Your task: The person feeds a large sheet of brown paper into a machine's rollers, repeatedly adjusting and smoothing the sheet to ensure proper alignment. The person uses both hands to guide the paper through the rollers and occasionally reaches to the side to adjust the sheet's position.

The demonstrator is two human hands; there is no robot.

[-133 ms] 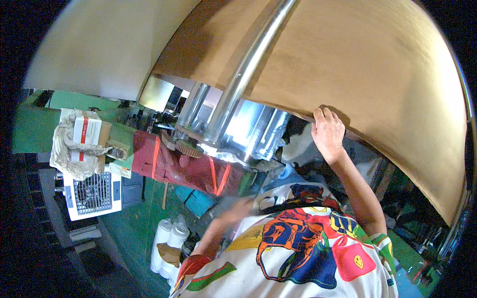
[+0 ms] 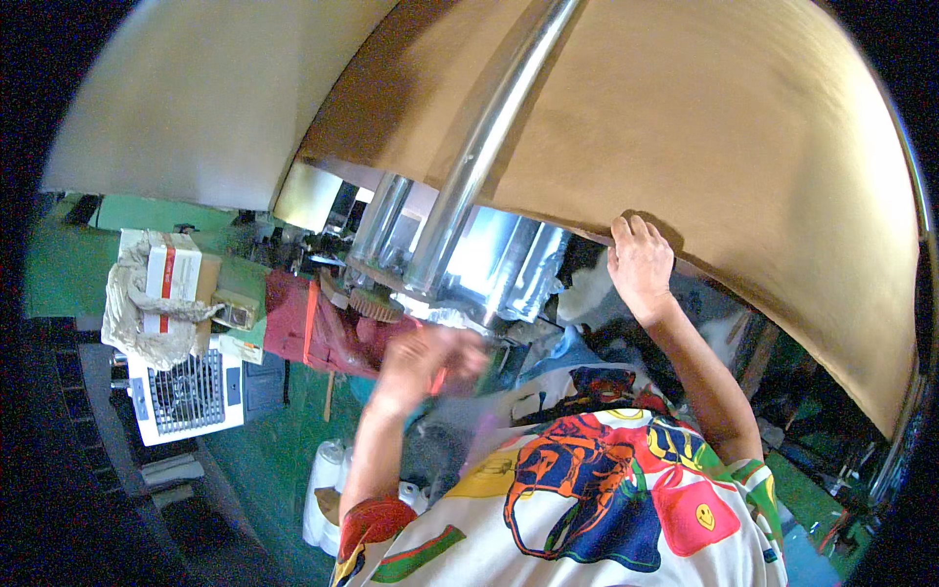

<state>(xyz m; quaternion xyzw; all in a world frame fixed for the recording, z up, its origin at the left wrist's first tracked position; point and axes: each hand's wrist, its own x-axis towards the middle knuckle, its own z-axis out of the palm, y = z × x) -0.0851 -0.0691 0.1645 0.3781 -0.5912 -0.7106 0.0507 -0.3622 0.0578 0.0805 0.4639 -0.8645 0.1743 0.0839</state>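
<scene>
Background box [image 2: 186, 262] hides its contents; right grip [image 2: 643, 266] touches brown sheet [image 2: 685, 127].

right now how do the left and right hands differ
The left hand is blurred, while the right hand shows fairly sharply. The right hand has its fingers bent at the lower edge of the brown sheet; the left hand is lower in the picture, near the bottom end of the long shiny metal bar, and what it holds, if anything, can't be made out. Both hands are bare.
</scene>
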